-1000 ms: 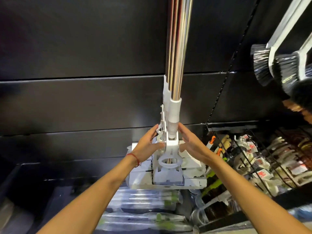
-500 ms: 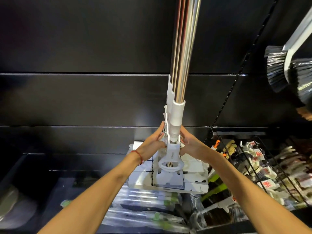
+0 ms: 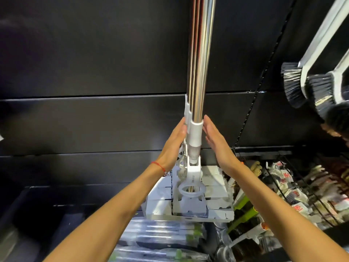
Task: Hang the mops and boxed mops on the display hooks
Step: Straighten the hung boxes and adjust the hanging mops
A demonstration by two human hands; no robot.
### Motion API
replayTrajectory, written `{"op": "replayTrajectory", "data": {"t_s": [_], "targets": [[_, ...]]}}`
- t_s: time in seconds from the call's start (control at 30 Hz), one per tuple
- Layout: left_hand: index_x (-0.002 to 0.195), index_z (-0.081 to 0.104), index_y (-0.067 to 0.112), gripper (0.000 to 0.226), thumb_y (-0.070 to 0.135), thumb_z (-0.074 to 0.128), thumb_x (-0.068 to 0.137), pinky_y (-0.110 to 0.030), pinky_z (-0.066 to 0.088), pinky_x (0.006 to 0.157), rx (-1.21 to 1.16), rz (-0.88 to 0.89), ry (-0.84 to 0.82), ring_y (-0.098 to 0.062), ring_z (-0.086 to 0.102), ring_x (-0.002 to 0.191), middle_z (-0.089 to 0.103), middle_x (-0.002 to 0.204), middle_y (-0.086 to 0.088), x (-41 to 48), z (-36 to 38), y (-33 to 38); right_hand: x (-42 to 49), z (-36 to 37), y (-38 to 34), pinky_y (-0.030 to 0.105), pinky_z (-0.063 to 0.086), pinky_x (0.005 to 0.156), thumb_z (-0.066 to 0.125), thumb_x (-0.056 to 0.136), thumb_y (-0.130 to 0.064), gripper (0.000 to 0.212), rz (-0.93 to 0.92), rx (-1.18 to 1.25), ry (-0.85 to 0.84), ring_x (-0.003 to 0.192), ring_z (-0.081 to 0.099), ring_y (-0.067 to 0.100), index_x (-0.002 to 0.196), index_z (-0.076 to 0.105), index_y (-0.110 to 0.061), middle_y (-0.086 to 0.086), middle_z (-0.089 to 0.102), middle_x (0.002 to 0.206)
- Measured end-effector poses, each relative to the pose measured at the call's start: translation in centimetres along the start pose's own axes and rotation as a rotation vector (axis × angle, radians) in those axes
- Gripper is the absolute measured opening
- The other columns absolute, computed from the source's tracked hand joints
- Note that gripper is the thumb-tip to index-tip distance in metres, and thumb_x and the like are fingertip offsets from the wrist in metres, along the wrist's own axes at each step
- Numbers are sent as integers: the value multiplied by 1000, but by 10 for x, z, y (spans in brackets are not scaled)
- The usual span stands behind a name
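Against the black back panel (image 3: 75,53) of a shop display, a person's left hand (image 3: 172,146), a red string bracelet (image 3: 157,165) at the wrist, lies flat against the white collars (image 3: 195,133) of a close bunch of mops (image 3: 200,63). The mops hang upright at the centre, their chrome poles running out of the top of the picture, so the display hooks are not seen. The right hand (image 3: 217,146) stands flat on the other side, just beside the collars; whether it touches cannot be told. The fingers (image 3: 179,129) of both hands are straight and together, closed round nothing. The poles look stiff, polished and likely slippery, and the weight appears to sit low in the white folding mop heads (image 3: 188,205) under a plastic ring (image 3: 191,190). The matt collars or the joint beneath them therefore look the surer places to take hold. The bunch would probably swing as one if pushed. Beneath the heads lie plastic-wrapped mops (image 3: 160,235), close under anything lowered. To the right, green-handled tools (image 3: 243,214) lean beside a wire basket (image 3: 279,178) of packeted goods (image 3: 294,195). Dark-bristled brushes (image 3: 294,86) on white handles hang at upper right, well apart from the poles but in the path of any wide sideways swing.
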State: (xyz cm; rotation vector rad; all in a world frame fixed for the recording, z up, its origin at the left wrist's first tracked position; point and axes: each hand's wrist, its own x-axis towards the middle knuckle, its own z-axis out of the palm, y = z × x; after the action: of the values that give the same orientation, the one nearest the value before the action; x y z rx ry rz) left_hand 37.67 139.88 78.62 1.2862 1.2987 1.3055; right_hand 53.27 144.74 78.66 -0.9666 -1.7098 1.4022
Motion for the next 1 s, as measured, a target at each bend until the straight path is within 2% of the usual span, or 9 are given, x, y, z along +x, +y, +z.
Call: {"op": "replayTrajectory", "data": {"t_s": [0.07,0.23,0.43,0.57,0.7,0.77,0.83,0.93,1.0], "targets": [[153,33,41,47,50,22,108,5,39,88,-65,-1,7,31,45,114,42,143,32,8,8,8,4,9,-7,48,14,131,30,90,-87,84,29,54,-40,157,21,4,162,20,-46,-20,20,171],[155,43,18,60,50,18,110,-30,34,122,-225,-87,53,-12,53,134,54,146,3,14,30,18,5,32,-21,46,30,127,27,90,-81,71,74,216,-14,146,46,12,145,53,-45,-7,49,158],[152,34,31,46,45,18,111,-22,35,113,-283,-96,92,0,53,120,55,124,24,19,39,6,2,37,-28,42,31,126,26,87,-76,86,112,247,20,146,46,13,156,44,-29,-4,49,159],[140,32,43,32,41,15,112,-4,40,94,-201,-68,61,15,52,108,50,119,30,17,36,3,2,37,-25,39,32,125,16,102,-65,69,109,233,19,147,45,13,155,43,-31,-4,48,159],[155,20,37,42,38,15,113,4,39,89,-94,-43,28,20,47,110,42,129,31,18,29,-4,3,37,-19,18,36,108,9,103,-64,69,105,182,-16,139,42,4,158,36,-33,-16,44,150],[153,14,44,40,42,17,113,-3,35,107,-46,-33,34,21,40,121,35,140,35,17,26,-6,6,40,-11,21,34,110,12,95,-73,79,89,154,-4,140,42,3,161,32,-34,-16,45,151],[158,11,46,50,54,20,109,-25,27,124,9,-35,10,6,35,142,26,162,23,17,20,-7,6,43,0,24,38,110,18,85,-84,85,92,120,30,135,52,4,155,39,-40,-14,56,142],[162,13,43,57,57,20,107,-24,34,119,48,-35,-56,-5,37,147,30,165,12,13,8,-14,-2,44,14,24,51,98,21,91,-84,65,97,52,139,106,68,-3,131,58,-48,-17,72,110],[161,17,43,58,61,24,106,-27,33,121,80,-23,-78,-6,37,148,33,164,15,4,0,-19,-18,50,22,31,54,93,27,107,-61,44,38,-27,277,93,68,0,108,66,-42,-17,73,95]]}}
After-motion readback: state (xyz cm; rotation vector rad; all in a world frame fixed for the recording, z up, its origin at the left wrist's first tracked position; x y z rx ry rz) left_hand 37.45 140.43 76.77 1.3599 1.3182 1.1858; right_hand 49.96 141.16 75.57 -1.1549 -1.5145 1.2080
